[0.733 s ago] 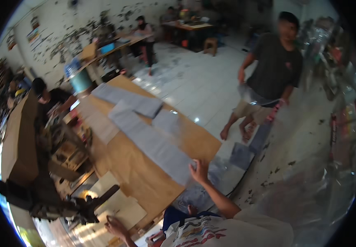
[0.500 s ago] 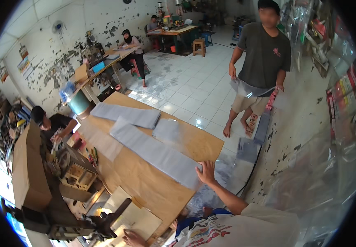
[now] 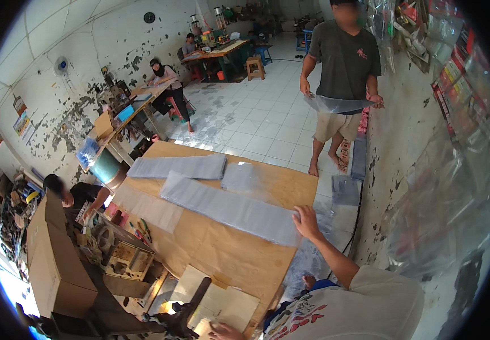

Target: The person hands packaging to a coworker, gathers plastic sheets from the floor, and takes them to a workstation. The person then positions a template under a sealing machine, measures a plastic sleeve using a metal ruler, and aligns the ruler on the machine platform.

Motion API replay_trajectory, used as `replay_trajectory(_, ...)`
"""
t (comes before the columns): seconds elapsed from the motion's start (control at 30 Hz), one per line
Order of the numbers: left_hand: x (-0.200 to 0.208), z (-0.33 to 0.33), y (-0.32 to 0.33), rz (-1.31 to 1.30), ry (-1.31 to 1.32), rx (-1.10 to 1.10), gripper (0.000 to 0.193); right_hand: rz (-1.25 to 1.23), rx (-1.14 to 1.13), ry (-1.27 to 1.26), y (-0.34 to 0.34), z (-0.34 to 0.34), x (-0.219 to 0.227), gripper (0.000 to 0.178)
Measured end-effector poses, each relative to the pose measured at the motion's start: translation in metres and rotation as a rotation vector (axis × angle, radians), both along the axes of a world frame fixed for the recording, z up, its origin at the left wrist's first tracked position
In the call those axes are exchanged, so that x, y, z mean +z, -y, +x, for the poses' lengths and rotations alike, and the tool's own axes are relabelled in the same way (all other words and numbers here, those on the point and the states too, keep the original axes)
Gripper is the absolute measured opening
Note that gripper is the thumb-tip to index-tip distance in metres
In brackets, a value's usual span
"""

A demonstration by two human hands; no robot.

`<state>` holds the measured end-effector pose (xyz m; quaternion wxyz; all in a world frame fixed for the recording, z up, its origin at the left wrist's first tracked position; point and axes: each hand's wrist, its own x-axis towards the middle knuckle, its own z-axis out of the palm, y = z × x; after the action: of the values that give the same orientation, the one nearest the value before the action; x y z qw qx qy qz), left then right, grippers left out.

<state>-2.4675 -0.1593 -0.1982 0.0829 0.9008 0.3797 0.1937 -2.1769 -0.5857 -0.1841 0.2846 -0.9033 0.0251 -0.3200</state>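
Note:
On the wooden table point(image 3: 216, 249), a long stack of clear plastic sheets point(image 3: 228, 207) lies at a slant. My right hand point(image 3: 307, 222) is at its right end, with bent fingers over the edge. My left hand point(image 3: 226, 331) is at the lower edge, mostly cut off, by a pale block-like piece and a dark machine arm point(image 3: 199, 300). Its fingers do not show well. Beneath them lies a cream board point(image 3: 230, 303). A second plastic stack point(image 3: 177, 167) lies farther back, next to a smaller pile of clear sheets point(image 3: 242, 178).
Pliers point(image 3: 143, 230) lie by a wooden box-like fixture point(image 3: 126, 260) at left, near a cardboard box point(image 3: 58, 260). A co-worker point(image 3: 347, 62) stands beyond the table holding clear plastic. Another person point(image 3: 83, 198) works at the left. Plastic bags point(image 3: 443, 221) hang along the right wall.
The whole view has shifted, so the table appears farther right. My right hand stays at the stack's end. The standing co-worker's hands have spread the plastic wider.

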Motion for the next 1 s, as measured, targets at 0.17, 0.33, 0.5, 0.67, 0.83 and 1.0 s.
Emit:
replay_trajectory(0.17,-0.003,-0.011,-0.001,-0.122,-0.127,-0.152,0.043,-0.077,-0.016,0.146,-0.092,-0.064,0.056,0.024)
replay_trajectory(0.33,0.007,-0.004,0.01,-0.191,0.034,-0.235,0.041,0.072,0.514,-0.059,-0.219,-0.15,0.015,0.018)
replay_trajectory(0.5,-0.028,-0.021,-0.022,-0.203,0.021,-0.584,0.038,-0.158,0.777,-0.109,-0.294,-0.199,0.017,0.014)
replay_trajectory(0.67,-0.028,-0.031,-0.047,-0.194,0.021,-1.079,0.033,-0.246,0.664,-0.196,-0.303,-0.205,0.023,0.016)
replay_trajectory(0.83,-0.035,-0.035,-0.068,-0.168,0.026,-1.31,0.03,-0.248,0.641,-0.214,-0.317,-0.208,0.017,0.016)
replay_trajectory(1.0,-0.025,-0.038,-0.063,-0.194,0.037,-1.405,0.028,-0.229,0.603,-0.216,-0.319,-0.207,0.016,0.016)
